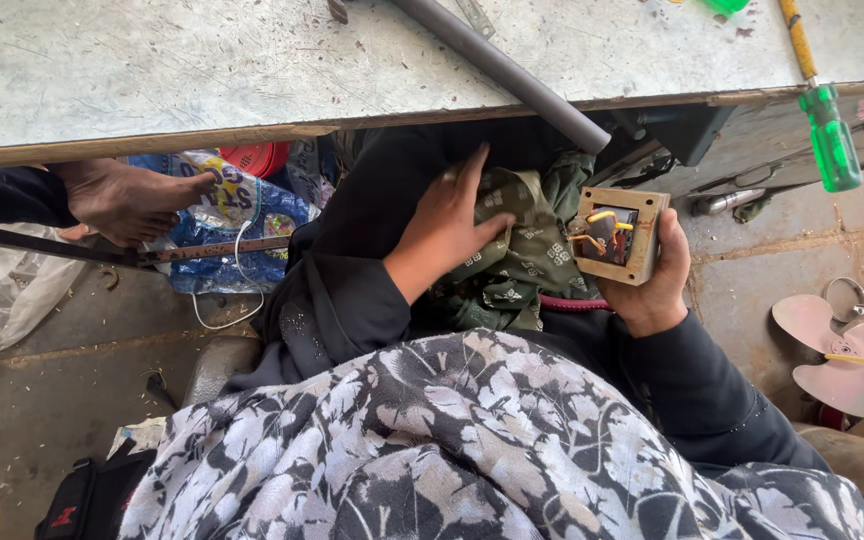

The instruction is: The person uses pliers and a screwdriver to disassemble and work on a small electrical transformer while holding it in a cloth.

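My right hand [664, 282] grips a small square transformer [618, 236] with a tan metal frame, a dark core and yellow wires, held upright over my lap. My left hand [449, 224] lies flat with fingers together on a green patterned cloth [522, 262] bunched in my lap, beside the transformer and apart from it. Both arms wear dark sleeves, and a black-and-white floral garment [472, 440] covers my chest.
A scratched grey workbench [202, 70] runs overhead with a grey pipe [497, 68] and a green-handled screwdriver [830, 142] hanging over its edge. A bare foot [127, 198] rests on a bar at left, by blue plastic bags [242, 215]. A pink fan blade [837, 350] lies at right.
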